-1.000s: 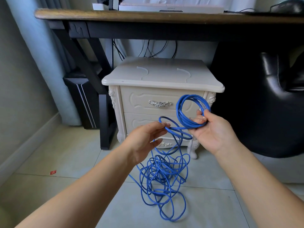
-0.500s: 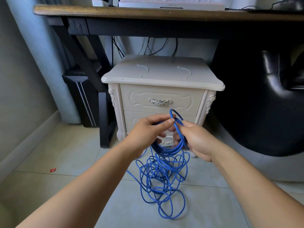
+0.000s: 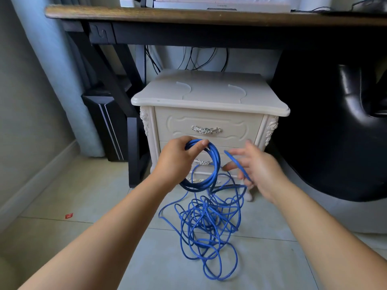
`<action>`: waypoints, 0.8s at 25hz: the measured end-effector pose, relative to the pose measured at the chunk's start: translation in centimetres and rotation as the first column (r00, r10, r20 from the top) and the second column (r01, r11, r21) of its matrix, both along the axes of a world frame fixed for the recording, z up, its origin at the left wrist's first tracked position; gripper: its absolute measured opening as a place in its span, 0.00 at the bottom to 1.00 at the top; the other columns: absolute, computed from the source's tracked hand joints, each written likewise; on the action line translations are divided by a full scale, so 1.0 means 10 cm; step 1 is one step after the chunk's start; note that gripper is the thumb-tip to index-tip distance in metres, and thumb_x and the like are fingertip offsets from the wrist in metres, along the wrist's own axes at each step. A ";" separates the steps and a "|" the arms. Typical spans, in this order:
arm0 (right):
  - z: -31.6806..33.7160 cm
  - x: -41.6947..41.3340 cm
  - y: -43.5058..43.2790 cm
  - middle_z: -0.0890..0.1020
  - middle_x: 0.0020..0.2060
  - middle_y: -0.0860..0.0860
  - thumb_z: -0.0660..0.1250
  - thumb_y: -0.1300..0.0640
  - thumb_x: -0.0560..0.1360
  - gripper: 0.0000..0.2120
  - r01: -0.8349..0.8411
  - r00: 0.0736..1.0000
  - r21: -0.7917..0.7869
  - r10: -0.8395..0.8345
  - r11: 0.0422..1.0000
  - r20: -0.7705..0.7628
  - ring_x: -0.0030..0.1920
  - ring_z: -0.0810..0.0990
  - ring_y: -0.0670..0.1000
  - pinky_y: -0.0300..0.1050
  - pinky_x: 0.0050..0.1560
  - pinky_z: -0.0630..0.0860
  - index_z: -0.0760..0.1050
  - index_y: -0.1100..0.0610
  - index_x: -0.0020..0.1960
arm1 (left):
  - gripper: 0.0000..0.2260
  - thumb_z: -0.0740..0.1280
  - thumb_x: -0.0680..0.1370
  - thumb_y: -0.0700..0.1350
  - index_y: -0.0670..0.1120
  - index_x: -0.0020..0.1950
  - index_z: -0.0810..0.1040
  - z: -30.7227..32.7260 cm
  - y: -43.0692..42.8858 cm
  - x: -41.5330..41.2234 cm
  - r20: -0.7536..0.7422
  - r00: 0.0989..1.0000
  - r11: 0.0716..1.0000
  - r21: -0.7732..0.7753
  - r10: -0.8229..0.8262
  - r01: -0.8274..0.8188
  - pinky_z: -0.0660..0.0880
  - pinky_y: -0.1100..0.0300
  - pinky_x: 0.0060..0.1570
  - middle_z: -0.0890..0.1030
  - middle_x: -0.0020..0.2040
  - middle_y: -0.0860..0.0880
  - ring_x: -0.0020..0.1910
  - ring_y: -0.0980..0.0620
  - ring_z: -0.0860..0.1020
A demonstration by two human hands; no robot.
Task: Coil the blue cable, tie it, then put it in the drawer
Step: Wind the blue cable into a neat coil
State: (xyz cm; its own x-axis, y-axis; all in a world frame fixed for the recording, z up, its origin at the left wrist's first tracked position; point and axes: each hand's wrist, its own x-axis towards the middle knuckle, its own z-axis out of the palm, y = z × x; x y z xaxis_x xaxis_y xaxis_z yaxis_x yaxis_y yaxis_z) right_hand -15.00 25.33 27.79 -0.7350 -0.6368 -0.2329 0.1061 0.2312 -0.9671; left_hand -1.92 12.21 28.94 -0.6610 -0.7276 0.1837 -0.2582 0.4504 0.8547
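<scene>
My left hand (image 3: 178, 162) grips the top of a small coil of the blue cable (image 3: 216, 164), which hangs in front of the white nightstand (image 3: 209, 97). The cable's loose remainder lies tangled on the tiled floor (image 3: 207, 225) below my hands. My right hand (image 3: 261, 172) is blurred, just right of the coil, with fingers spread. One blue strand runs across its palm between thumb and fingers. Both drawers are closed: the top drawer (image 3: 234, 127) with its silver handle (image 3: 206, 129), and the lower one partly hidden behind my hands.
A dark wooden desk (image 3: 188, 16) stands over the nightstand, with black wires hanging behind. A black chair (image 3: 345, 132) sits close on the right and a black tower case (image 3: 109, 122) on the left. A small red scrap (image 3: 69, 216) lies on the floor.
The coil passed from my right hand to my left hand. My right hand let go of it and moved right along a loose strand.
</scene>
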 end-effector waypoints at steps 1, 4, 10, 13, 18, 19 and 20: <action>-0.04 -0.12 0.01 0.85 0.37 0.59 0.51 0.44 0.82 0.21 0.149 0.989 -0.013 -0.149 0.989 0.018 0.28 0.74 0.54 0.43 0.27 0.67 0.75 0.58 0.50 | 0.13 0.66 0.79 0.55 0.46 0.47 0.82 -0.01 -0.04 0.02 -0.013 1.000 1.000 0.000 0.015 -0.015 0.61 0.66 0.24 0.67 0.26 0.53 0.23 0.58 0.65; -0.08 -0.18 0.00 0.81 0.54 0.60 0.57 0.42 0.76 0.24 0.399 0.844 0.119 -0.313 0.909 -0.435 0.53 0.79 0.60 0.49 0.50 0.74 0.75 0.61 0.57 | 0.13 0.66 0.79 0.56 0.48 0.48 0.81 -0.07 -0.11 0.07 -0.001 1.000 0.999 -0.046 0.014 -0.014 0.63 0.66 0.28 0.73 0.31 0.51 0.27 0.58 0.66; -0.12 0.40 -0.24 0.81 0.56 0.43 0.67 0.51 0.78 0.19 -0.306 0.939 -0.108 0.282 0.946 -0.196 0.58 0.80 0.42 0.39 0.62 0.71 0.71 0.50 0.67 | 0.09 0.66 0.80 0.50 0.46 0.51 0.82 -0.03 -0.08 0.06 -0.197 0.980 0.995 0.102 0.005 0.016 0.65 0.69 0.29 0.74 0.26 0.61 0.25 0.63 0.70; -0.15 0.37 -0.25 0.83 0.42 0.51 0.68 0.53 0.77 0.07 -0.317 0.948 -0.152 0.319 0.936 -0.016 0.46 0.82 0.50 0.47 0.51 0.76 0.79 0.54 0.52 | 0.09 0.66 0.80 0.51 0.49 0.50 0.82 -0.06 -0.10 0.06 -0.262 0.964 0.970 0.242 0.049 0.017 0.63 0.63 0.29 0.68 0.24 0.59 0.25 0.57 0.64; -0.03 0.31 -0.25 0.80 0.31 0.47 0.60 0.55 0.82 0.06 -0.250 0.967 -0.242 0.228 0.938 -0.115 0.38 0.82 0.50 0.48 0.44 0.78 0.74 0.55 0.50 | 0.07 0.64 0.81 0.48 0.48 0.53 0.79 -0.07 -0.11 0.07 -0.343 0.939 0.883 0.436 -0.015 0.174 0.73 0.58 0.30 0.66 0.28 0.53 0.25 0.53 0.65; -0.01 0.30 -0.23 0.79 0.28 0.46 0.59 0.55 0.82 0.06 -0.263 0.958 -0.200 0.231 0.944 -0.168 0.37 0.82 0.50 0.48 0.43 0.78 0.74 0.54 0.49 | 0.07 0.64 0.81 0.48 0.47 0.55 0.78 -0.06 -0.11 0.08 -0.332 0.942 0.867 0.450 -0.057 0.211 0.75 0.57 0.32 0.67 0.28 0.52 0.25 0.52 0.68; 0.02 0.29 -0.21 0.77 0.27 0.46 0.59 0.54 0.83 0.06 -0.291 0.938 -0.132 0.255 0.948 -0.236 0.36 0.81 0.49 0.47 0.42 0.77 0.73 0.52 0.49 | 0.08 0.64 0.81 0.48 0.48 0.57 0.78 -0.05 -0.11 0.11 -0.309 0.945 0.859 0.450 -0.104 0.242 0.77 0.56 0.33 0.68 0.29 0.50 0.26 0.50 0.70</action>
State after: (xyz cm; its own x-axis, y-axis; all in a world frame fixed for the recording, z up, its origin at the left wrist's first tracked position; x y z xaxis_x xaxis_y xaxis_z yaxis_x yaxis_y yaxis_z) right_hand -12.08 23.24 27.95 -0.5483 -0.8356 0.0336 -0.1517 0.0599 -0.9866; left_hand -0.81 11.06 28.42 -0.7608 -0.6483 0.0306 0.0519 -0.0138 0.9986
